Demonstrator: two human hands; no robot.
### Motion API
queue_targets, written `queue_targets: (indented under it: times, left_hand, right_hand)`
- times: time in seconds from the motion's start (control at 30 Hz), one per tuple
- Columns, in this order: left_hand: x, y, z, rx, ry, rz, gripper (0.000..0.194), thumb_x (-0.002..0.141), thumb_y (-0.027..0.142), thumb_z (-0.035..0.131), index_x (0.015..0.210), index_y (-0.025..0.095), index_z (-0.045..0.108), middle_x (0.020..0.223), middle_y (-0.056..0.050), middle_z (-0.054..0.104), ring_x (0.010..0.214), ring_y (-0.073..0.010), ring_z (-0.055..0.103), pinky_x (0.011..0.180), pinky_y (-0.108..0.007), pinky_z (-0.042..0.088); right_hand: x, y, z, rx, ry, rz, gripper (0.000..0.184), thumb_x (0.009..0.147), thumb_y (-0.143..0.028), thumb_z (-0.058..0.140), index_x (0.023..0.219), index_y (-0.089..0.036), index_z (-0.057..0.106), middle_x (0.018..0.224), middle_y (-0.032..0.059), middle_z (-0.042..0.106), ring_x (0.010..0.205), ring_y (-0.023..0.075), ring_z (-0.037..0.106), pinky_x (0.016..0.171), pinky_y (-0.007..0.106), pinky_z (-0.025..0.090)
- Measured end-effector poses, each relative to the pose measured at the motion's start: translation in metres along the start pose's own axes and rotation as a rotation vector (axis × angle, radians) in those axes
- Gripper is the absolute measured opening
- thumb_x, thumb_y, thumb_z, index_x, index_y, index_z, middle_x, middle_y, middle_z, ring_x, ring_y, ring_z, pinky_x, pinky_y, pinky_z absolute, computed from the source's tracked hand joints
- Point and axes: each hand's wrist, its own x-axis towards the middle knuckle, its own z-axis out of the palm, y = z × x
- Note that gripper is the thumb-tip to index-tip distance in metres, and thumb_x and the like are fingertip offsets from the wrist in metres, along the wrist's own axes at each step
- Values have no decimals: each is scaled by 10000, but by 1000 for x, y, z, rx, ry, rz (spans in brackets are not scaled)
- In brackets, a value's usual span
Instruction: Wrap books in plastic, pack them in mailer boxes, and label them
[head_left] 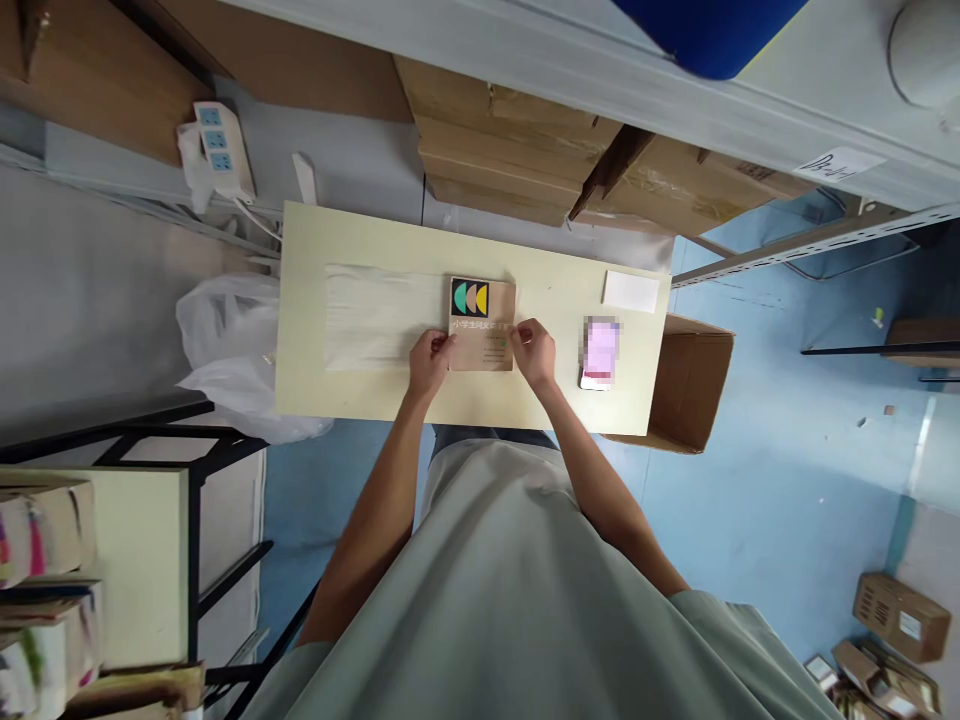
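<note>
A brown book (481, 325) with green, tan and yellow half-circles on its cover lies on the pale yellow table (360, 390). My left hand (429, 360) grips the book's lower left edge with curled fingers. My right hand (534, 350) pinches its lower right edge. Under and to the left of the book lies a clear plastic bag (375, 315), flat on the table.
A white card (631, 291) and a pink-and-white item (601, 352) lie on the table's right part. An open cardboard box (694, 385) stands at the right end, a white plastic bag (225, 345) at the left. Stacked cartons (510, 140) and a power strip (217, 150) sit behind.
</note>
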Motion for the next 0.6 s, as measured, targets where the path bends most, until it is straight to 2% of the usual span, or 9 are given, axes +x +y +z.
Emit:
queue_targets:
  times: [0.13, 0.27, 0.33, 0.43, 0.5, 0.6]
  left_hand:
    - [-1, -2, 3, 151, 42, 39, 185, 940, 407, 612, 919, 223, 604, 846, -37, 671, 822, -217, 634, 826, -337, 533]
    - [-13, 7, 14, 386, 150, 147, 205, 988, 339, 546, 1071, 193, 663, 979, -130, 705, 1057, -321, 653, 1052, -484, 506]
    - [-24, 15, 24, 468, 170, 172, 311, 993, 399, 575, 1173, 165, 673, 1096, -177, 701, 1157, -370, 626, 1099, -533, 481]
    - [-39, 30, 42, 579, 180, 109, 736, 861, 567, 774, 1390, 85, 601, 1284, -260, 640, 1234, -453, 576, 1087, -580, 488]
    - [-45, 38, 50, 632, 179, 53, 954, 796, 591, 846, 1493, 30, 514, 1363, -310, 589, 1262, -491, 553, 1074, -597, 493]
    - [-50, 45, 51, 659, 157, 30, 974, 856, 536, 823, 1571, 17, 414, 1404, -322, 560, 1284, -483, 550, 1072, -589, 498]
  right_hand:
    - [4, -10, 15, -141, -80, -87, 113, 1049, -267, 545, 988, -236, 635, 993, 56, 749, 948, 222, 693, 859, 322, 538]
    - [12, -15, 20, -308, -199, -130, 147, 1085, -257, 517, 1049, -217, 655, 1136, 113, 753, 1121, 268, 676, 980, 375, 545]
    - [19, -17, 17, -360, -265, -145, 178, 1107, -249, 475, 1108, -216, 650, 1196, 122, 751, 1159, 278, 674, 987, 390, 554]
    - [30, -22, 8, -424, -391, -148, 181, 1097, -213, 478, 1183, -241, 634, 1180, 90, 765, 1075, 277, 708, 919, 390, 581]
    - [38, -28, 1, -495, -460, -161, 187, 1073, -206, 519, 1210, -253, 637, 1147, 80, 770, 1032, 286, 718, 905, 408, 592]
    - [53, -39, -7, -601, -466, -271, 262, 1013, -182, 610, 1269, -224, 643, 1264, 127, 728, 1174, 324, 678, 974, 449, 590]
